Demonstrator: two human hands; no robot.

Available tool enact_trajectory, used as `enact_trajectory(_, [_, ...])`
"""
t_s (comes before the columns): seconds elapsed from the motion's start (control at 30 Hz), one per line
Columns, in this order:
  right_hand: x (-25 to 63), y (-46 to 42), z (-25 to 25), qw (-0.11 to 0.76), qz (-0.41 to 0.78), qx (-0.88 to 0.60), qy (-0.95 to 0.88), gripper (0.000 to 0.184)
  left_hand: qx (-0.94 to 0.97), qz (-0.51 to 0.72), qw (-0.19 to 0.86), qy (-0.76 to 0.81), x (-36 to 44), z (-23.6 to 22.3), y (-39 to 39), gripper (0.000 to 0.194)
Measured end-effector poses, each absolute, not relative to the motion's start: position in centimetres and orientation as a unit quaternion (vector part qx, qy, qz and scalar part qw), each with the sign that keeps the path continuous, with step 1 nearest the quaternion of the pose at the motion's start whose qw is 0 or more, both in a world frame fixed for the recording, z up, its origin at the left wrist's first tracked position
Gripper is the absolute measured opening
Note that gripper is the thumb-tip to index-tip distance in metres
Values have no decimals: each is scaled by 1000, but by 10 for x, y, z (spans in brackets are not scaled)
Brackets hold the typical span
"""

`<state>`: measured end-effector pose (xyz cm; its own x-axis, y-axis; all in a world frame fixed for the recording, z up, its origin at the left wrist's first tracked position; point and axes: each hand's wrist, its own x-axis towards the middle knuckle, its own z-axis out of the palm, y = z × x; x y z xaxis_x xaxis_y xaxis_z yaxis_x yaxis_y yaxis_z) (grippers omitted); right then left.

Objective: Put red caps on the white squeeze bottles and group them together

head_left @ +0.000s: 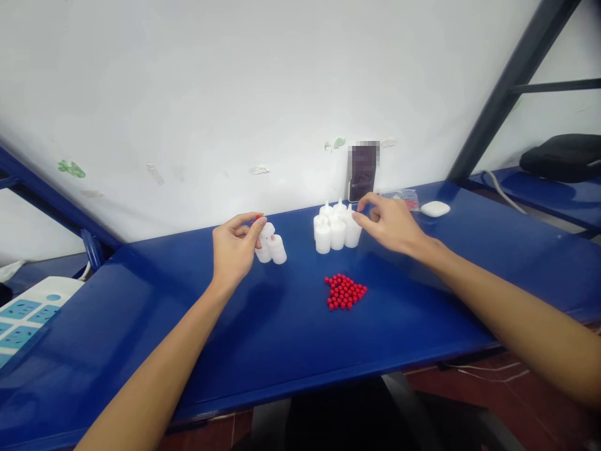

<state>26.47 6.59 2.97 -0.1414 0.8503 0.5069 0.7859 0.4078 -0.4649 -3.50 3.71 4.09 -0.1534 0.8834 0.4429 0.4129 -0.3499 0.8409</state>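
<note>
My left hand (237,247) is closed at the left group, its thumb and fingers around a small white squeeze bottle (267,230) with red, like a cap, at the fingertips. The fingers hide part of it. Just below stand other white bottles (278,250) close together. My right hand (387,220) pinches at the upper part of a white dropper-tip bottle (352,233), on the right side of a cluster of uncapped bottles (337,233) with pointed nozzles. Between the hands and nearer to me lies a loose patch of small red caps (345,292).
Everything stands on a blue tabletop (291,351) against a white wall. A phone (363,170) leans on the wall behind the cluster. To the right are a clear plastic bag (409,199) and a white rounded object (435,208). A power strip (32,313) sits far left.
</note>
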Motion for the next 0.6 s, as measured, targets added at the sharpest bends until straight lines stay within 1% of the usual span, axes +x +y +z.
enact_trajectory(0.2, [262,69,26,358,52,-543,-758,16,647,504,229,526,-32,33,39,37])
enact_trajectory(0.4, [264,71,25,339,40,-544,-766,19,649,501,213,532,-31,34,38,40])
enact_trajectory(0.47, [264,69,26,331,39,-532,-778,16,643,537,190,511,-28,37,32,38])
enact_trajectory(0.53, [264,66,27,320,54,-506,-799,11,651,577,153,469,-23,39,22,30])
enact_trajectory(0.6, [262,63,28,311,79,-471,-821,8,700,563,113,425,-17,37,12,23])
